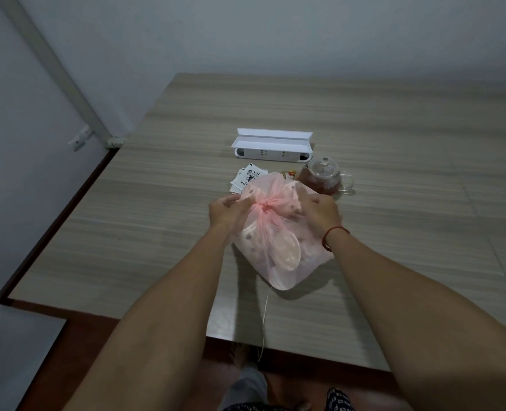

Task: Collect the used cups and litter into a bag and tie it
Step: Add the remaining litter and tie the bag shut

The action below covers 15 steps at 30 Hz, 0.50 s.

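A translucent pink plastic bag (pixel 284 250) lies on the wooden table (pixel 145 221), bulging with cups and litter that show only as dim shapes. Its mouth is gathered into a tight knot (pixel 264 205) at the top. My left hand (pixel 226 210) pinches the bag's left handle loop just beside the knot. My right hand (pixel 320 210) grips the right loop on the other side. A red string bracelet circles my right wrist.
Behind the bag stand a glass teapot (pixel 324 178) holding dark tea, several white sachets (pixel 246 179) and a small wrapped item. A white power strip box (pixel 271 145) lies farther back. A thin cord (pixel 265 315) trails over the table's front edge.
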Motion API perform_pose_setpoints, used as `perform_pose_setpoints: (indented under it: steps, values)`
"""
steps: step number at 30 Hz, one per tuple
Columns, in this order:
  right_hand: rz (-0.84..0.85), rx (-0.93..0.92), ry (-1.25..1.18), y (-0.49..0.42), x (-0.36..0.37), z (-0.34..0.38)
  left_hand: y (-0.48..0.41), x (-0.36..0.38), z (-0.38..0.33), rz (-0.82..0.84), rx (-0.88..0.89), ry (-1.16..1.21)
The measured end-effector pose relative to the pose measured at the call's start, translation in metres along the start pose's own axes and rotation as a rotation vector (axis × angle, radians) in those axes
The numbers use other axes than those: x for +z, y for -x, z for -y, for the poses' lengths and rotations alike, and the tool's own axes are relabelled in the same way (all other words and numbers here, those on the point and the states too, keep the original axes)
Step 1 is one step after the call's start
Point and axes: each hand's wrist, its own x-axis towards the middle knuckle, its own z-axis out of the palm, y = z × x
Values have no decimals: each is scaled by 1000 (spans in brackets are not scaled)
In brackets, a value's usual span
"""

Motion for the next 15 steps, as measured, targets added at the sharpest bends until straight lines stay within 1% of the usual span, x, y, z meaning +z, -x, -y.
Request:
perform_pose_setpoints:
  steps: [1, 2, 3, 4, 5, 7, 8, 9, 11, 15]
  values:
    - [-82, 26, 0, -1, -6, -6, 3, -1, 2, -12, -16, 14]
    - [-159, 59, 51, -1, -10, -12, 5, -3, 5, -28, -28, 16]
    - [-193, 132, 119, -1, -12, -21, 6, -3, 8, -50, -32, 10]
    - [-178, 212, 148, 1, -15, -29, 9, -3, 11, -72, -28, -9]
    - [-127, 309, 94, 3, -15, -37, 12, -3, 16, -89, -29, -31]
    - [20, 425, -117, 13, -14, -46, 18, -1, 24, -43, -77, -49]
    - [72, 442, -195, 18, -13, -49, 22, -1, 28, -5, -108, -46]
    - [101, 440, -206, 24, -11, -49, 28, -1, 30, 24, -130, -44]
    - [101, 392, -149, 33, -5, -47, 36, -2, 35, 29, -143, -49]
    - [148, 284, -34, 48, 16, -30, 47, -23, 33, -118, -89, -48]
